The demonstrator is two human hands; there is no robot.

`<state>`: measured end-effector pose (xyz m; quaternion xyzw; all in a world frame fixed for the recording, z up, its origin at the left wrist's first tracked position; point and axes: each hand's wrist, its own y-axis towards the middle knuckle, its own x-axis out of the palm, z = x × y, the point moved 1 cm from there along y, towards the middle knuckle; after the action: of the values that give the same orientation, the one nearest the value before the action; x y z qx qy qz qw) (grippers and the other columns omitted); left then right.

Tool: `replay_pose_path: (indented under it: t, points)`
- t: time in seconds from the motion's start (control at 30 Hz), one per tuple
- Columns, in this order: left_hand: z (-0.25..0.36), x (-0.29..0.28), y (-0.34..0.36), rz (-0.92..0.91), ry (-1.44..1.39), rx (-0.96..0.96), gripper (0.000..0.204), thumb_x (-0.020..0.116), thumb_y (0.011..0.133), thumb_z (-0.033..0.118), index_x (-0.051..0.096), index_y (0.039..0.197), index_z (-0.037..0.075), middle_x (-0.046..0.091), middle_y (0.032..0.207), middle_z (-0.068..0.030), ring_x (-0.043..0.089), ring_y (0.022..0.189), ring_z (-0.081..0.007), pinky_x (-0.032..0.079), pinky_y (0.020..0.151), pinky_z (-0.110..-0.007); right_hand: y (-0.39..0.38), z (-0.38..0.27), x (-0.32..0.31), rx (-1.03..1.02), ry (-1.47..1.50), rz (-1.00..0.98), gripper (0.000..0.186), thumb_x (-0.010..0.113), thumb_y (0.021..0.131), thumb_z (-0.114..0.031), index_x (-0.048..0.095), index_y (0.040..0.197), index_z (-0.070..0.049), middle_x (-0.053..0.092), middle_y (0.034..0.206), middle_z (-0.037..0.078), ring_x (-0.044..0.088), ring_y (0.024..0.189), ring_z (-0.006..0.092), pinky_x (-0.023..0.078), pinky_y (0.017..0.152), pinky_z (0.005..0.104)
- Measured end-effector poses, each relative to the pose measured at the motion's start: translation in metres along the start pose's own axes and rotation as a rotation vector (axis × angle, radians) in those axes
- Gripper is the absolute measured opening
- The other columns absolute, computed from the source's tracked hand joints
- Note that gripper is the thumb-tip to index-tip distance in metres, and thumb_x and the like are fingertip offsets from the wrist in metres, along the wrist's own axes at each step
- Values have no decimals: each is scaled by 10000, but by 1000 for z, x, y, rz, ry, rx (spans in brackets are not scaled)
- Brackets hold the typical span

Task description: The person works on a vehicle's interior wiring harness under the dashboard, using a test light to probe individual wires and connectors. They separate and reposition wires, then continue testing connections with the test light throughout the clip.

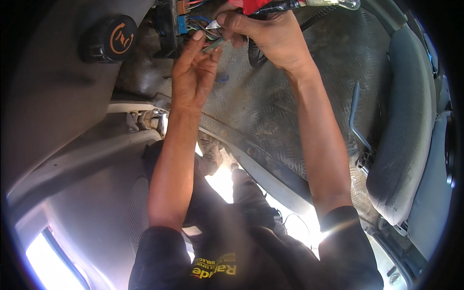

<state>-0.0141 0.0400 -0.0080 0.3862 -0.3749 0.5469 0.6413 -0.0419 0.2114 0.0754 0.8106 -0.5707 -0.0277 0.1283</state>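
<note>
At the top of the head view, my left hand [194, 77] is closed, its thumb and fingers pinching a pale green wire [212, 45]. My right hand [268, 41] is bent over the same spot from the right, thumb and fingers closed on a small silver pointed blade [212, 24]; the rest of that tool is hidden by the fingers. Behind both hands a bundle of thin coloured wires [195, 24] runs out of a black connector block [168, 29] with a blue plug [181, 24]. Something red [252, 6] lies just above my right hand.
A clear bulb [350, 4] and black corrugated tubing [316, 18] are at the top. Left is a round black knob [113, 38] on a grey panel. Right are a grey seat [408, 121] and a bent metal lever [355, 113]. Below lies a patterned floor [270, 106] with a sill.
</note>
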Motion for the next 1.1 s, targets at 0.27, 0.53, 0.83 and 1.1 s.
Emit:
replay_pose_path:
  t: [0.27, 0.53, 0.83, 1.1]
  points:
    - [2, 1, 1, 31, 84, 45, 287, 727, 958, 118, 644, 1211, 10, 731, 1145, -98, 713, 1057, -208, 616, 895, -342, 0, -4, 3, 36, -53, 25, 123, 757, 922, -65, 674, 972, 12, 680, 806, 38, 626, 671, 95, 523, 601, 263]
    - [3, 4, 2, 45, 180, 150, 289, 747, 937, 110, 644, 1193, 23, 732, 1115, -81, 703, 1021, -174, 594, 842, -311, 1, -3, 2, 31, -62, -3, 128, 754, 914, -51, 688, 993, 25, 677, 794, 30, 616, 655, 90, 509, 583, 253]
    - [0, 5, -1, 83, 172, 145, 276, 739, 933, 89, 649, 1184, 18, 733, 1121, -92, 710, 1023, -185, 599, 851, -323, -1, -4, 4, 62, 70, 25, 106, 763, 901, -10, 706, 984, 22, 678, 771, 37, 599, 629, 89, 474, 554, 242]
    - [2, 4, -2, -6, 53, 76, 217, 703, 954, 65, 671, 1161, 6, 745, 1130, -111, 723, 1038, -199, 608, 887, -348, 0, -13, 3, 100, 53, -32, 82, 767, 903, -17, 711, 955, 13, 674, 746, 45, 589, 609, 99, 463, 544, 260]
